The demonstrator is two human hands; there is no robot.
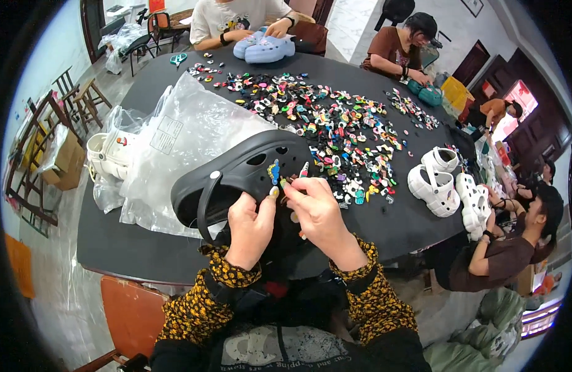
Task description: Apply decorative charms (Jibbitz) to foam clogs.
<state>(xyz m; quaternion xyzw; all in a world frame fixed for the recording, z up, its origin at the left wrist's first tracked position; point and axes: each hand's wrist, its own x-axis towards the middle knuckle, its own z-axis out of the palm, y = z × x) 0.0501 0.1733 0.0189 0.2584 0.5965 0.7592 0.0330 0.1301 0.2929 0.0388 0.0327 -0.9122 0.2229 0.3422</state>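
Observation:
A large black clog (242,162) with round and oval vent holes lies in front of me, its heel strap toward the lower left. Blue-and-yellow (273,172) and red-and-white (304,169) charms sit on its toe part. My left hand (252,228) is closed at the clog's near side, thumb and forefinger pinching a small yellow-and-white shoe charm (274,191). Close beside it, my right hand (318,212) is closed in a pinch over the toe. Something small and yellow-green shows at its fingertips, too small to name. The clog's underside is hidden.
Loose colourful charms (342,127) cover the middle of the dark table (143,254). A clear plastic bag (193,118) lies behind the clog, with white clogs (112,152) at left and more white clogs (436,186) at right. Co-workers handle blue clogs (264,48) and green clogs (427,93).

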